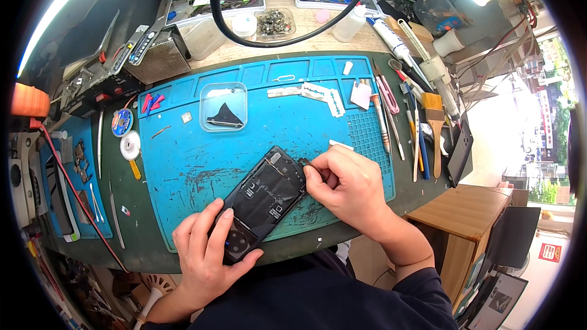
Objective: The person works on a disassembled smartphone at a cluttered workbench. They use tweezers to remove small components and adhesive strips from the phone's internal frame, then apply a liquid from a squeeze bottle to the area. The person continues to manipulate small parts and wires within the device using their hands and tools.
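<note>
our phone (266, 189), held in the left grip (205, 244), is open, not yet closed; our right grip (343, 182) pinches a dark bit (303, 162).

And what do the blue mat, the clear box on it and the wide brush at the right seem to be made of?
Blue mat: probably silicone or rubber, matte, with moulded compartments and scuffs.
Clear box: likely plastic, glossy; its see-through walls catch light.
Wide brush: handle probably wood, smooth and brown; bristles could be natural or synthetic.
</note>
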The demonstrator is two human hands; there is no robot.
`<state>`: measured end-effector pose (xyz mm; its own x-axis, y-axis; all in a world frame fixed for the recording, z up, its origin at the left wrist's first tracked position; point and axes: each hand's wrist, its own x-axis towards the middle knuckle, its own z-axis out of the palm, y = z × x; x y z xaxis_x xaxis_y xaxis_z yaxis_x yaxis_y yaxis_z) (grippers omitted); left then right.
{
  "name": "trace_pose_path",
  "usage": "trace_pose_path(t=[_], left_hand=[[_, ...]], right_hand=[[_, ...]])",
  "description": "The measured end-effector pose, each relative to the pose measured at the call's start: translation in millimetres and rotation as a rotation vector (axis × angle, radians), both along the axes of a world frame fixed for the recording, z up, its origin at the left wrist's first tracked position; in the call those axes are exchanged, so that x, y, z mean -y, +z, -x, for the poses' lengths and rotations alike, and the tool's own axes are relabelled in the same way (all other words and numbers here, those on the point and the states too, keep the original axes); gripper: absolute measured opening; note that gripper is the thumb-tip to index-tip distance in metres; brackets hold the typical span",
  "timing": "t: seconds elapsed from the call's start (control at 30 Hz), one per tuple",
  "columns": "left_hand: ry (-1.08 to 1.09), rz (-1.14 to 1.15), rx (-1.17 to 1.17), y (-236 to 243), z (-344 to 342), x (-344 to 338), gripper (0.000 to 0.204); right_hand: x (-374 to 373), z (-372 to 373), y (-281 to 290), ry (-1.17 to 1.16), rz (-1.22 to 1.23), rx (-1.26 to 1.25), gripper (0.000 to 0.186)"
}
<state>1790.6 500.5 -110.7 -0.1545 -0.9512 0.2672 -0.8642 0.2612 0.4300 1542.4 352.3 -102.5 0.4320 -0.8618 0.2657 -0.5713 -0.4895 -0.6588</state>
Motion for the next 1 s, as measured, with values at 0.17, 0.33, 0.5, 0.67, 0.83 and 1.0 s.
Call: trace_pose_path(t=[0.17,0.33,0.5,0.67,0.83,1.0], left_hand=[[-0.002,0.002,-0.015,0,0,0,0.084],[-0.008,-0.004,-0.046,1,-1,1,0.085],[-0.013,-0.002,-0.066,0,-2,2,0.085],[-0.014,0.001,-0.079,1,-1,2,0.085],[-0.008,0.008,-0.076,1,-1,2,0.083],[-0.009,0.018,-0.065,1,-1,3,0.083]], right_hand=[[1,0,0,0.015,-0.001,-0.013,0.017],[-2,-4,1,0.004,0.039,-0.053,0.017],[-1,-5,6,0.001,-0.005,-0.068,0.018],[-3,-7,5,-0.026,-0.032,-0.071,0.019],[1,-7,11,-0.058,-0.175,-0.058,0.020],[9,-4,14,-0.024,-0.276,-0.097,0.023]])
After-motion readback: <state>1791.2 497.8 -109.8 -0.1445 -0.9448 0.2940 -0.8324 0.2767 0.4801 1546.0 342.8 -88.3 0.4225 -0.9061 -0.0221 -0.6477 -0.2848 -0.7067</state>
